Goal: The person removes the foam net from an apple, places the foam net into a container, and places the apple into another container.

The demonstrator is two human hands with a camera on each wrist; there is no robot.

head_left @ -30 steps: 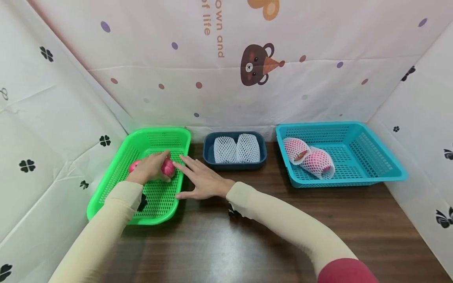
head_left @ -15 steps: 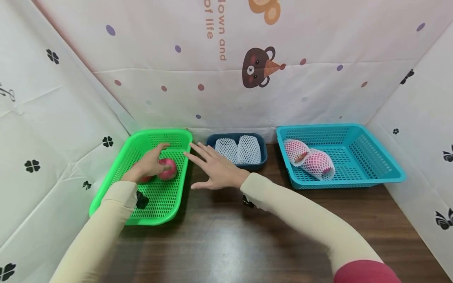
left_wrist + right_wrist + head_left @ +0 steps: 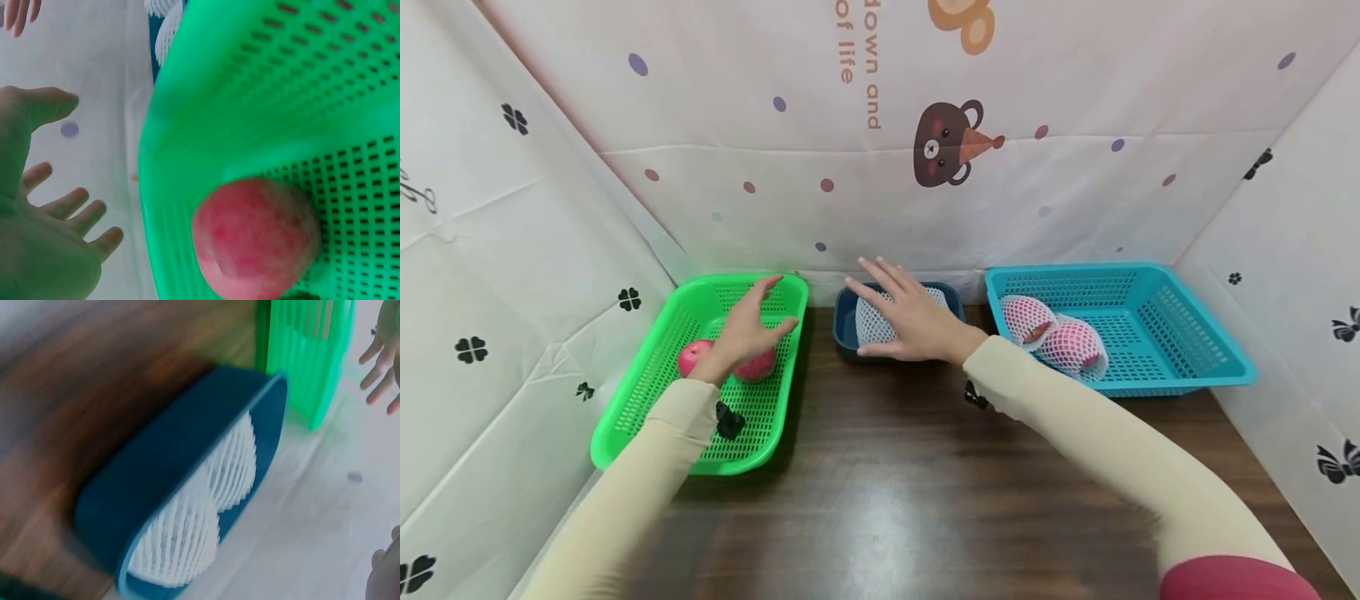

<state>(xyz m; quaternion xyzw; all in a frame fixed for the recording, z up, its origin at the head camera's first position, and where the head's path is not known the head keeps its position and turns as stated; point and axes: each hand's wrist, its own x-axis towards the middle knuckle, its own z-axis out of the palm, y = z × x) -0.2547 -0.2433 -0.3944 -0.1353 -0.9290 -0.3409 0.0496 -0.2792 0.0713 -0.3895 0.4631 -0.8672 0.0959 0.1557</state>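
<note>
My left hand [image 3: 748, 329] is over the green basket [image 3: 758, 412], thumb spread from straight fingers, holding nothing. Beneath it lie two pinkish-red apples, one [image 3: 695, 357] left of the wrist and another [image 3: 756, 367] partly covered by the hand. The left wrist view shows one apple [image 3: 256, 237] resting against the basket's wall. My right hand [image 3: 917, 321] hovers over the navy tray [image 3: 156, 450], fingers spread and holding nothing. Inside the tray are two white foam fruit nets [image 3: 178, 537] side by side; in the head view the hand hides much of them.
At the right, a blue basket [image 3: 1150, 385] contains two fruits in pink-and-white foam nets, one [image 3: 1026, 318] behind the other [image 3: 1075, 346]. Printed cloth walls [image 3: 737, 217] close off the back and sides. Brown wooden table [image 3: 865, 467] extends in front.
My left hand has let go of the apple and risen, turning slightly right. My right hand has moved from the green basket's edge rightward to over the navy tray.
</note>
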